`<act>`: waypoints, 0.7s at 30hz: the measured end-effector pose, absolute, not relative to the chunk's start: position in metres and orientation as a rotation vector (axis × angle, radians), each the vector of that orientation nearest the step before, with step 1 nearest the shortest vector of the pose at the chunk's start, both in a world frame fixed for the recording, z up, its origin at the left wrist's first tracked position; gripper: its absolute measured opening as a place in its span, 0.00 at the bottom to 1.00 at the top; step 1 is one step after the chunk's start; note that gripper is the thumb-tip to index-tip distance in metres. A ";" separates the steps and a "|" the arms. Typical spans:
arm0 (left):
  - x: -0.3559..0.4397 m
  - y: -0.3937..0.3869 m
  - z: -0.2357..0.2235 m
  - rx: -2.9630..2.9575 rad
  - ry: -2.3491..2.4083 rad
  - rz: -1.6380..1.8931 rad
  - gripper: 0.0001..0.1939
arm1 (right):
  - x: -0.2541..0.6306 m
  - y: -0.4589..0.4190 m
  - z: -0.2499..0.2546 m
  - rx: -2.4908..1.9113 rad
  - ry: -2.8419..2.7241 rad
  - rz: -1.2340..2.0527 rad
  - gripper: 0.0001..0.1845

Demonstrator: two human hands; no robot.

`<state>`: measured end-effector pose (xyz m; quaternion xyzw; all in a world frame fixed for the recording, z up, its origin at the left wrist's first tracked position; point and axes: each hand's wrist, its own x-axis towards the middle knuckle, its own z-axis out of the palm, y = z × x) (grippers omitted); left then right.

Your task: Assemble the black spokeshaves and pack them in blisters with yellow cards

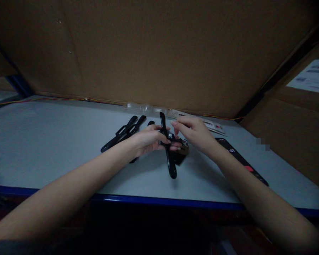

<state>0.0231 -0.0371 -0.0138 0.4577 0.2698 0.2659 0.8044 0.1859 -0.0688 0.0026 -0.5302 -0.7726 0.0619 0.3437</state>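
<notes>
My left hand (150, 140) is closed around the middle of a black spokeshave (171, 166), its two handles pointing away from me and back toward me. Small shiny metal parts show at the tool's centre. Close beside them on the right is my right hand (192, 132), thumb and fingers pinched together; anything between the fingertips is too small to make out. Beneath the hands lies a dark flat piece (180, 156), partly covered. More black spokeshave bodies (114, 141) with rectangular openings lie left of the hands, partly hidden by my left forearm.
Clear plastic packaging (135, 107) lies along the back by a cardboard wall (149, 53). A printed card pack (215, 127) sits behind my right hand. The phone (239, 157) with a lit screen is beside my right forearm. A blue edge (149, 201) borders the pale table (55, 141).
</notes>
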 end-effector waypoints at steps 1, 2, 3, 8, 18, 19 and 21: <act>0.022 -0.037 -0.014 0.984 0.570 0.575 0.26 | 0.190 -0.069 0.006 -1.320 -2.023 0.157 0.14; 0.022 -0.036 -0.014 0.987 0.564 0.580 0.25 | 0.193 -0.069 0.008 -1.255 -2.065 0.160 0.10; 0.022 -0.036 -0.014 0.990 0.560 0.585 0.25 | 0.196 -0.070 0.011 -1.191 -2.126 0.164 0.09; 0.022 -0.038 -0.012 1.004 0.581 0.592 0.23 | 0.201 -0.070 0.012 -1.077 -2.326 0.025 0.05; 0.024 -0.037 -0.012 1.000 0.609 0.598 0.19 | 0.185 -0.072 0.004 -1.073 -2.398 0.034 0.17; 0.024 -0.036 -0.013 1.001 0.618 0.610 0.19 | 0.184 -0.074 0.005 -1.049 -2.389 0.106 0.17; 0.024 -0.036 -0.014 0.996 0.638 0.632 0.21 | 0.184 -0.076 0.006 -1.019 -2.342 0.225 0.16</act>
